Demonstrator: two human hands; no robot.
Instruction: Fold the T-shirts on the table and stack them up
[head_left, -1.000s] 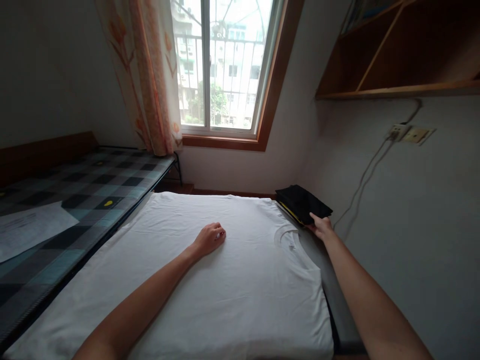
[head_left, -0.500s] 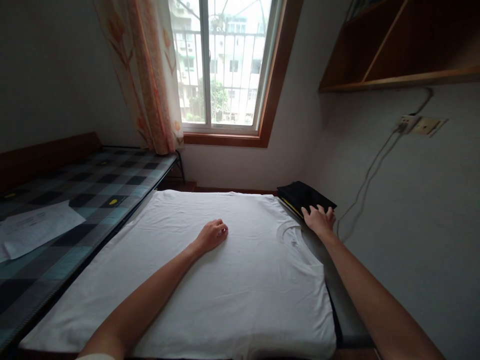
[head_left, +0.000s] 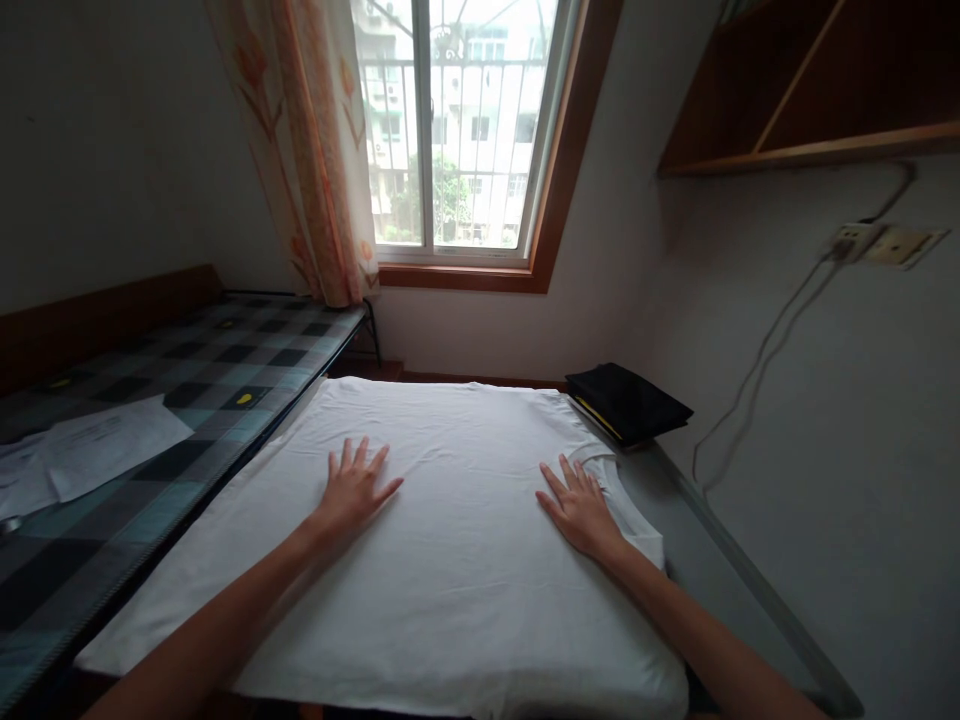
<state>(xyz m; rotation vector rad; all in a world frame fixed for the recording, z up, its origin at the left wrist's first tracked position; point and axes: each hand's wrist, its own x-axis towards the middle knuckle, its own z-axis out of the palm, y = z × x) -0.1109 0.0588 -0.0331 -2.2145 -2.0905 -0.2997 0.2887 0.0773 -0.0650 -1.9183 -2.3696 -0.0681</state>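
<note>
A white T-shirt (head_left: 450, 560) lies spread over the table, its neckline towards the right. My left hand (head_left: 354, 490) rests flat on the left part of the cloth with the fingers spread. Near the collar, my right hand (head_left: 579, 505) also lies on the fabric, fingers stretched out and apart, covering part of the neckline. Neither hand holds anything. A black folder-like item with a yellow edge (head_left: 626, 400) sits beyond the right hand at the table's far right corner, apart from it.
On the left stands a bed with a checked mattress (head_left: 172, 360), with white papers (head_left: 120, 445) on it. The grey tabletop (head_left: 720, 560) shows along the right wall. A cable (head_left: 765, 350) hangs from a socket (head_left: 855, 240) below a wooden shelf (head_left: 810, 155).
My right hand has left the black item and come onto the shirt by the collar. The left hand has shifted left and its curled fingers have spread out flat.
</note>
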